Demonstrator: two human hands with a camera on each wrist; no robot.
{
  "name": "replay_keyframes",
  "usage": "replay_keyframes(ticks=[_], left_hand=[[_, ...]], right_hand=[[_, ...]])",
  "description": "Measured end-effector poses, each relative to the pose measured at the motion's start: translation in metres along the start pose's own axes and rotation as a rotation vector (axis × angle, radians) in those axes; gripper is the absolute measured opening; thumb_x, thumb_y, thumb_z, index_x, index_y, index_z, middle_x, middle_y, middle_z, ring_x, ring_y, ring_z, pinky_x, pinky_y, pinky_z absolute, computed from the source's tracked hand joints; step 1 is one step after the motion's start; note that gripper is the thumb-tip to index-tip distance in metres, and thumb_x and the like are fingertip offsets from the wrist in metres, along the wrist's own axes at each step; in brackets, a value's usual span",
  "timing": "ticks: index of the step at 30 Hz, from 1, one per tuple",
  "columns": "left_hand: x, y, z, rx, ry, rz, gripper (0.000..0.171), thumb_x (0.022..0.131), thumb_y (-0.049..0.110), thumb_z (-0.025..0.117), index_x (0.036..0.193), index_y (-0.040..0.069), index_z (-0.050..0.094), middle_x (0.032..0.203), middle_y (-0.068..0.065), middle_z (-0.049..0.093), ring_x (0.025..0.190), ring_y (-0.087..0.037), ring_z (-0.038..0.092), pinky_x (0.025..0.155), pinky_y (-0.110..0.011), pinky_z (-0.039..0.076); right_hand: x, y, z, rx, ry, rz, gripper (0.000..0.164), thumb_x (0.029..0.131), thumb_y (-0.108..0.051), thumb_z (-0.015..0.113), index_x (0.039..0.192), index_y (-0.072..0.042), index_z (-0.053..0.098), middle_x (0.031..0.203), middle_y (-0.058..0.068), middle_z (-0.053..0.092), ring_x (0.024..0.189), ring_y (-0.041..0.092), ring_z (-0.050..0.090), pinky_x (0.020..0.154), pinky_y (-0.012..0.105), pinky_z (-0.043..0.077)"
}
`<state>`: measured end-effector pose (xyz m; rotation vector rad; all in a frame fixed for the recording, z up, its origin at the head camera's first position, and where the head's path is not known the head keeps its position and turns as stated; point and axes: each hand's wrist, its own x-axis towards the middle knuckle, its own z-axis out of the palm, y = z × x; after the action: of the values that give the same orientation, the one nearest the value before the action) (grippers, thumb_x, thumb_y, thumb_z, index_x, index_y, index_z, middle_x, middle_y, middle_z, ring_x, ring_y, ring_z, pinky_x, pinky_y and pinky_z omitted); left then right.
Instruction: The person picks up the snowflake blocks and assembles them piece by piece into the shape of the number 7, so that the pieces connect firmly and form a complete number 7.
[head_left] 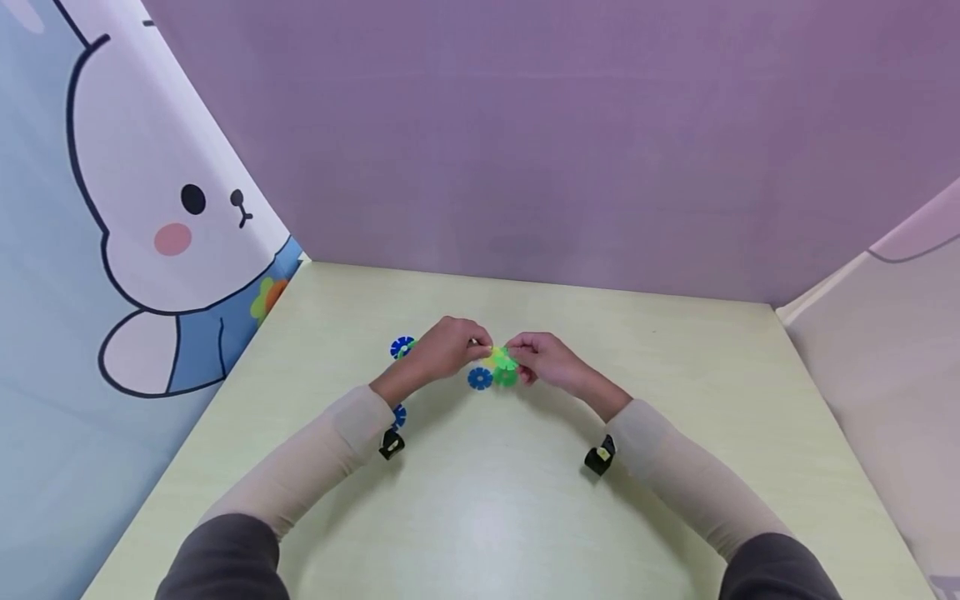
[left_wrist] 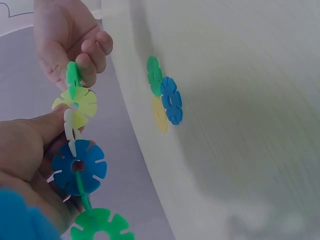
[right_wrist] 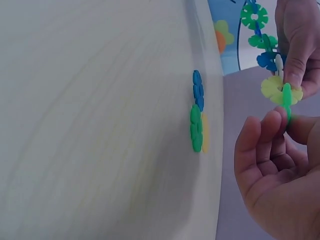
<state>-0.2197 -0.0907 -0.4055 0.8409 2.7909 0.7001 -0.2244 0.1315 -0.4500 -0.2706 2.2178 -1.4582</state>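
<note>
A chain of slotted plastic snowflake discs hangs from my left hand [head_left: 444, 348], whose thumb and fingers pinch it by the white disc [left_wrist: 68, 124] and yellow disc [left_wrist: 88, 103]. Below them in the left wrist view come a blue disc [left_wrist: 94, 167] and a green disc [left_wrist: 105, 224], joined slot to slot. My right hand [right_wrist: 280, 185] pinches a small green disc [right_wrist: 286, 96] between thumb and index finger. That disc stands edge-on against the yellow one, its slot side overlapping the yellow rim. Both hands are close together above the table.
Beneath the hands, a loose blue disc [head_left: 474, 380], green disc [head_left: 506, 378] and yellow disc [left_wrist: 159, 115] lie close together on the pale table [head_left: 480, 517]. A purple partition [head_left: 555, 167] rises at the back edge, and a cartoon-printed cloth [head_left: 127, 233] stands on the left.
</note>
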Motion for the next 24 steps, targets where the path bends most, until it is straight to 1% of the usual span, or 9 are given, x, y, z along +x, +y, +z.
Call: replay_keyframes(ticks=[4, 9, 14, 16, 19, 21, 24], left_hand=[[-0.001, -0.002, -0.001, 0.0, -0.008, -0.012, 0.017, 0.098, 0.023, 0.069, 0.107, 0.012, 0.077, 0.103, -0.002, 0.077, 0.083, -0.012, 0.065, 0.085, -0.029, 0.059], [-0.002, -0.007, 0.0, 0.002, -0.002, -0.012, 0.016, 0.098, 0.023, 0.069, 0.106, 0.012, 0.077, 0.103, -0.001, 0.077, 0.084, -0.012, 0.065, 0.084, -0.03, 0.059], [-0.003, -0.011, 0.0, 0.015, 0.001, -0.029, 0.016, 0.098, 0.024, 0.07, 0.107, 0.013, 0.077, 0.105, -0.001, 0.077, 0.086, -0.012, 0.066, 0.087, -0.031, 0.059], [-0.004, -0.012, 0.0, 0.015, 0.0, -0.041, 0.016, 0.097, 0.024, 0.07, 0.108, 0.013, 0.077, 0.106, -0.002, 0.077, 0.087, -0.013, 0.066, 0.088, -0.031, 0.059], [-0.005, -0.013, -0.001, 0.019, 0.0, -0.045, 0.016, 0.097, 0.023, 0.07, 0.108, 0.013, 0.077, 0.106, -0.002, 0.077, 0.087, -0.014, 0.066, 0.088, -0.031, 0.059], [-0.006, -0.014, -0.002, 0.028, 0.004, -0.039, 0.016, 0.097, 0.022, 0.07, 0.108, 0.013, 0.077, 0.106, -0.002, 0.077, 0.087, -0.014, 0.066, 0.087, -0.031, 0.059], [-0.006, -0.016, -0.002, 0.036, 0.006, -0.032, 0.016, 0.098, 0.022, 0.07, 0.107, 0.012, 0.077, 0.105, -0.002, 0.078, 0.087, -0.013, 0.066, 0.087, -0.032, 0.059]], right_hand=[[0.0, 0.0, 0.0, -0.031, 0.001, -0.001, 0.025, 0.107, -0.019, 0.053, 0.123, -0.004, 0.065, 0.086, 0.007, 0.062, 0.073, 0.018, 0.06, 0.07, 0.031, 0.059], [0.0, -0.001, -0.002, -0.058, 0.0, -0.015, 0.023, 0.107, -0.02, 0.053, 0.12, -0.006, 0.066, 0.086, 0.008, 0.062, 0.074, 0.019, 0.059, 0.068, 0.03, 0.058], [-0.001, 0.001, -0.006, -0.109, -0.003, -0.033, 0.022, 0.108, -0.02, 0.051, 0.119, -0.008, 0.065, 0.09, 0.012, 0.063, 0.076, 0.02, 0.058, 0.068, 0.032, 0.056], [-0.001, 0.002, -0.008, -0.154, -0.002, -0.044, 0.022, 0.108, -0.02, 0.051, 0.119, -0.009, 0.065, 0.091, 0.015, 0.063, 0.074, 0.02, 0.057, 0.068, 0.034, 0.056], [0.0, 0.005, -0.01, -0.258, 0.007, -0.072, 0.022, 0.106, -0.02, 0.053, 0.12, -0.01, 0.067, 0.093, 0.017, 0.066, 0.072, 0.018, 0.058, 0.066, 0.034, 0.056], [0.002, 0.008, -0.01, -0.334, 0.012, -0.095, 0.022, 0.104, -0.019, 0.056, 0.12, -0.009, 0.068, 0.095, 0.016, 0.068, 0.072, 0.017, 0.06, 0.065, 0.032, 0.055], [0.004, 0.011, -0.011, -0.435, 0.022, -0.122, 0.023, 0.102, -0.02, 0.06, 0.121, -0.009, 0.069, 0.097, 0.011, 0.07, 0.076, 0.016, 0.061, 0.065, 0.028, 0.053]])
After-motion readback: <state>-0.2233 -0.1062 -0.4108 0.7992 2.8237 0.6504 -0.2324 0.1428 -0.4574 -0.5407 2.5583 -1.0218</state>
